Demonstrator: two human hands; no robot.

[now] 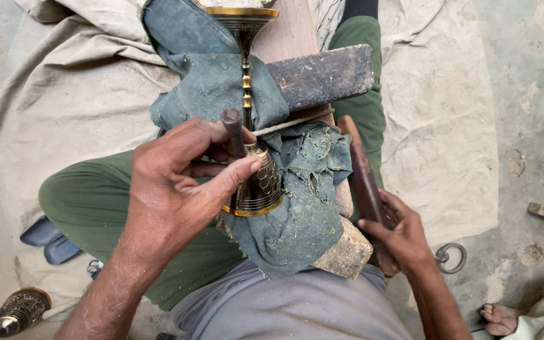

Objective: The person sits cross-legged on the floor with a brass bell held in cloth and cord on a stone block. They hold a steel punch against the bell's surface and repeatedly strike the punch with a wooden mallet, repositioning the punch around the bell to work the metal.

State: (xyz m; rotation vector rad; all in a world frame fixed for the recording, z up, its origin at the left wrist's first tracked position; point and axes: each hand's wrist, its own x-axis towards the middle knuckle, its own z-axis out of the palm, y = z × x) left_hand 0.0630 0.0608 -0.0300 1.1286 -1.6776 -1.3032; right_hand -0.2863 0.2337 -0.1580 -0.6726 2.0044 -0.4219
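Goblet (pixel 256 182), brass, engraved, lay on green cloth (pixel 303 208) across a wooden block (pixel 347 255). Left hand (pixel 177 189) clamped a punch (pixel 234 132) against its base; right hand (pixel 398 236) gripped a mallet (pixel 363 173). Risk: a glancing blow might slip the punch, scarring the engraving.

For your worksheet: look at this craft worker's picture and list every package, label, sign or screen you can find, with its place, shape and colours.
None in view: no package, label, sign or screen.
What shows instead: a brass goblet-shaped piece on green cloth, the left hand holding a dark punch on it, and the right hand gripping a brown wooden mallet.
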